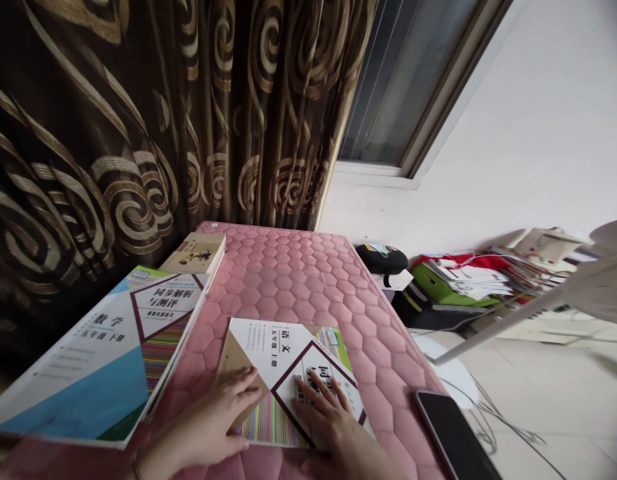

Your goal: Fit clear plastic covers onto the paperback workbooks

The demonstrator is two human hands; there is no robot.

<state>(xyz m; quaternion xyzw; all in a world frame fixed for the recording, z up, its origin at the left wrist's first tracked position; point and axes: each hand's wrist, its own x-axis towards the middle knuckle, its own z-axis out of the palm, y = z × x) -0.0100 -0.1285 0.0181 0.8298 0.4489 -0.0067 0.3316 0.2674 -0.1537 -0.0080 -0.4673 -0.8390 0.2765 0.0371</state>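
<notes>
A workbook point(283, 337) with a white, tan and striped cover lies closed on the pink quilted tabletop point(298, 260). My left hand point(221, 420) rests at its near left edge, fingers stretched over the tan part of the cover. Flat on the cover's right side, over the printed diamond, lies my right hand point(333, 413) with its fingers spread. Neither hand grips anything. To the left, another workbook point(68, 367) with a blue and white cover lies on top of a pile, and a tan book point(196, 252) shows behind it.
A dark-screened phone point(456, 433) lies at the right table edge. Brown patterned curtains point(228, 113) hang behind. Beyond the right edge are a black case point(382, 259), stacked papers point(468, 279), a white lamp stand point(508, 320) and loose cables point(508, 417) on the floor.
</notes>
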